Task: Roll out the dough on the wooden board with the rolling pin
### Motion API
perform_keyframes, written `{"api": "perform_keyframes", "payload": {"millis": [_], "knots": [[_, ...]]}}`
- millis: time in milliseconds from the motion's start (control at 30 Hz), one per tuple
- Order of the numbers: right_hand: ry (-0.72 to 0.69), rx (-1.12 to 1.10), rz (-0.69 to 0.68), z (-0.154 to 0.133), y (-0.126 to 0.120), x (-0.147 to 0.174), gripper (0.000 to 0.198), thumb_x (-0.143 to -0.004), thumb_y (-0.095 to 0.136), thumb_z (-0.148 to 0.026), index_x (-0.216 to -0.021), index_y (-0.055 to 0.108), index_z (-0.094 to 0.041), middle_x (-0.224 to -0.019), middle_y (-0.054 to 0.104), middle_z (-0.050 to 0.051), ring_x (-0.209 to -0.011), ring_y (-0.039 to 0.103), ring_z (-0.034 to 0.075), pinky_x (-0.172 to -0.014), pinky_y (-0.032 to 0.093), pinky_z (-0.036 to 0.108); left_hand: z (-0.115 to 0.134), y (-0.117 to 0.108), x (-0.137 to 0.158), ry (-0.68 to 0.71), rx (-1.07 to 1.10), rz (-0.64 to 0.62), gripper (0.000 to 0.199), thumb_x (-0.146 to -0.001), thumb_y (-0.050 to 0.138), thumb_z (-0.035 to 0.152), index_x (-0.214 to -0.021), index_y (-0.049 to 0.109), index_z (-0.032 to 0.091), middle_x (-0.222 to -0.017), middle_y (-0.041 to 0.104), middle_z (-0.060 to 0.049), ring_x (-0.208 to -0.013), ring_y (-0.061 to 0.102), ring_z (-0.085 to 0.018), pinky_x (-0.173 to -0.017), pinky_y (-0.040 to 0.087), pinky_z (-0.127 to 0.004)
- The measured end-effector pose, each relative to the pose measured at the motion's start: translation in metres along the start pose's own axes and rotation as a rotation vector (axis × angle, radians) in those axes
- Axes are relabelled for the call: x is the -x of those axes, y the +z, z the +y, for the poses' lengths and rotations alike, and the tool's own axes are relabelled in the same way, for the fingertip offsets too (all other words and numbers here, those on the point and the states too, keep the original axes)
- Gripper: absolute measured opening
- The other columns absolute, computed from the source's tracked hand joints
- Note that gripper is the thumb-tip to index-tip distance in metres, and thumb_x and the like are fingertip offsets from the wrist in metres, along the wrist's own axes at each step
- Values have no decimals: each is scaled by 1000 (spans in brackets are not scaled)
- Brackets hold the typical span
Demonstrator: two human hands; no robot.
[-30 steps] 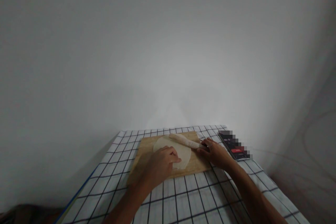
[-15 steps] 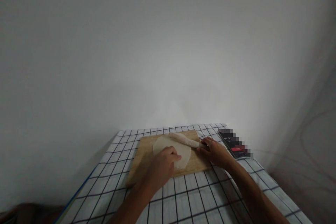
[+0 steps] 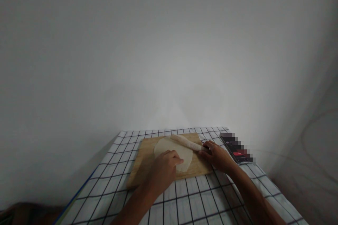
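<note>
A thin, pale, roughly round sheet of dough (image 3: 165, 144) lies flat on a wooden board (image 3: 141, 163). A flour-dusted rolling pin (image 3: 186, 142) crosses the dough's far right part at a slant. My right hand (image 3: 216, 155) has its fingers closed around the pin's near right end, beside the board's right edge. My left hand (image 3: 166, 165) rests over the near left part of the dough, thumb held apart and pointing right. Its other fingers bend forward onto the sheet, and their tips are partly hidden by the back of the hand.
A white tablecloth with dark grid lines (image 3: 182, 197) covers the table under the board. To the right of my right hand lies a phone (image 3: 236, 149) with a lit screen, partly pixelated. A plain grey wall (image 3: 169, 59) rises directly behind the table.
The whole view has shifted slightly, so the far table edge sits a little lower. Both hands, the dough and the rolling pin hold almost the same places on the board.
</note>
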State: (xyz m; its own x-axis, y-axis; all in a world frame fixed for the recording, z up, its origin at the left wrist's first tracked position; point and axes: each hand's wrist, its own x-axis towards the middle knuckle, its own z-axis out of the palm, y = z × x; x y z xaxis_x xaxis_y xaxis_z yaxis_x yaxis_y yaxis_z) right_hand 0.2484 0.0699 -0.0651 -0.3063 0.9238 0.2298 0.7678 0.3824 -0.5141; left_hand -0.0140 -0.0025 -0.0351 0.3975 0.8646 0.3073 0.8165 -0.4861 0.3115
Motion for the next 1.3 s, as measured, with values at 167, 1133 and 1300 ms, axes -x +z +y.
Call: {"api": "perform_keyframes", "payload": {"millis": [167,1133,1300], "knots": [[0,2,-8,1,1,-1,31,-92,57,-51,-107,62,-24,-110,70,6,-92,66,22,-73,40,29,6,2,1,-30,-79,-40,46,-83,48,-1,-103,79,26,-101,71,-3,-100,61,-19,-91,47,-33],[9,-19,-18,-4,0,1,31,-95,54,-50,-108,62,-23,-111,70,7,-96,66,22,-77,42,29,7,-3,1,-59,-75,-69,47,-80,47,-1,-102,79,26,-100,73,-4,-98,64,-20,-94,46,-35],[4,-17,-10,-4,-2,1,32,-94,54,-50,-109,61,-23,-108,71,7,-94,66,22,-74,41,29,3,-4,3,-122,47,-13,58,-83,42,-1,-125,71,27,-105,73,-2,-100,64,-17,-94,47,-31]]}}
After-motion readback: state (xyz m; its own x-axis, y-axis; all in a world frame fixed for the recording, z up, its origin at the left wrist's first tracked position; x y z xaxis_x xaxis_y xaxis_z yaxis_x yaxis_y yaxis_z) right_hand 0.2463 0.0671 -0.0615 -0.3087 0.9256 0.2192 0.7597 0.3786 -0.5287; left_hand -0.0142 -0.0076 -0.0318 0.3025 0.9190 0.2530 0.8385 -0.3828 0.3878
